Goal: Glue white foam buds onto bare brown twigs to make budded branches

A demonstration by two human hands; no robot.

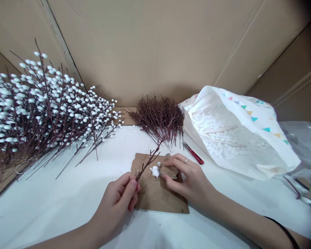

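In the head view, the left hand (119,193) is pinching a brown twig (144,168) slanting over the cardboard sheet (160,199), while the right hand (188,174) is gripping a crumpled scrap (171,172) beside the white paste (154,172), which could be smearing the twig if either hand is slipping.

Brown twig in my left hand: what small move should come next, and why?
Perhaps dab the brown scrap in your right hand into the white blob: its edge is close beside it, and the twig in your left hand is partly white-tipped.
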